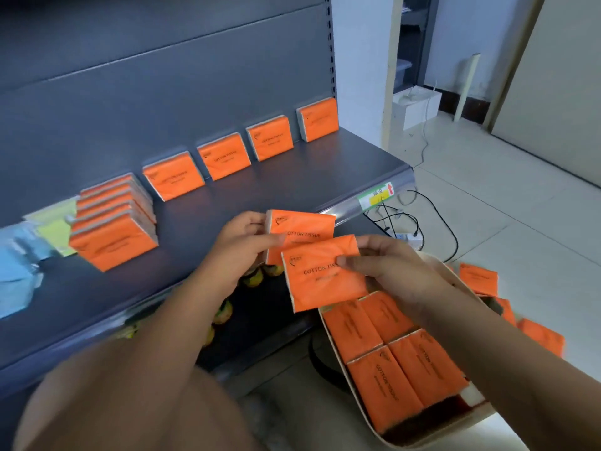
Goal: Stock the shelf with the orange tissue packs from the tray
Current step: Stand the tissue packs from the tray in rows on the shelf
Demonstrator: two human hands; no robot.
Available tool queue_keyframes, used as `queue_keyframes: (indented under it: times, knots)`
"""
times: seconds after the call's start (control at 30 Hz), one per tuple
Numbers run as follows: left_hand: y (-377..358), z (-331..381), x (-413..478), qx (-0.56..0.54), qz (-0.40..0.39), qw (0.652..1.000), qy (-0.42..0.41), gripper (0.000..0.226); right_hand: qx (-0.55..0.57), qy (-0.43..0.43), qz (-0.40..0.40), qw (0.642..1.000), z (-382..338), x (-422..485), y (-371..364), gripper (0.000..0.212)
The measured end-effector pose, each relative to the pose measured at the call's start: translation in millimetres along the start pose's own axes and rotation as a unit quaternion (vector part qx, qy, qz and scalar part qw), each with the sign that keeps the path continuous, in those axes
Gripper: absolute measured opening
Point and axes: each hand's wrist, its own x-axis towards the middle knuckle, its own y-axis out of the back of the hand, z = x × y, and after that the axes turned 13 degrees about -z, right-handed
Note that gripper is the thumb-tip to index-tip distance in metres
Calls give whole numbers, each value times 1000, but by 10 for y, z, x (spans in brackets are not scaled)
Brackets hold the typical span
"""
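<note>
Blue packs (16,271), far left, blurred. Yellow-green packs (53,222) just beside them. Price label (377,196): green, yellow, white, red arrow. Small yellow-and-dark items (253,278), kind unclear. Black cables (435,216) looped on tiled floor (520,222), near a white power strip (408,237). White box (416,107), white cord (422,148) trailing below. White panel (466,86) leaning on wall.

Both hands (247,237) (387,265) each grip an orange pack (305,227) (322,278).

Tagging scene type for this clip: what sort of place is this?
Probably a small shop, or a mock-up of one: a grey metal shelf with a price tag on its front rail, and identical orange tissue packs lined up along it.
</note>
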Motion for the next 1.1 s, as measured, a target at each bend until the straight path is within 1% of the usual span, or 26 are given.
queue_keyframes:
  times: [0.1, 0.2, 0.33, 0.47, 0.57, 0.63, 0.7, 0.8, 1.1]
  knots:
    - [473, 96, -216, -11, 28, 999, -33, 27, 8, 35, -19, 999, -60, 123, -414, 23]
    - [954, 108, -434, -34, 86, 994, -64, 28, 32, 62, -45, 997, -177, 286, -800, 25]
    - [1458, 41, -732, -48, 136, 987, -74, 33, 24, 83, -77, 993, -286, 532, -1274, 25]
    - [1837, -1, -948, -57, 164, 983, -51, 33, 14, 87, -104, 991, -325, 700, -1704, 23]
    - [2056, -43, -1064, -60, 175, 982, -27, 42, 13, 83, -129, 988, -336, 792, -1938, 22]
    - [2182, -57, -1129, -63, 177, 982, -13, 39, 13, 83, -140, 987, -342, 851, -2062, 22]
    - [2307, -53, -1174, -70, 181, 981, -2, 36, 0, 88, -144, 986, -342, 908, -2173, 22]
    - [2460, -45, -1221, -79, 194, 978, 7, 42, -7, 95, -150, 984, -340, 972, -2329, 23]
    - [2689, -323, -1234, -90, 246, 964, 51, 37, -16, 105, -158, 982, -292, 1179, -2588, 24]
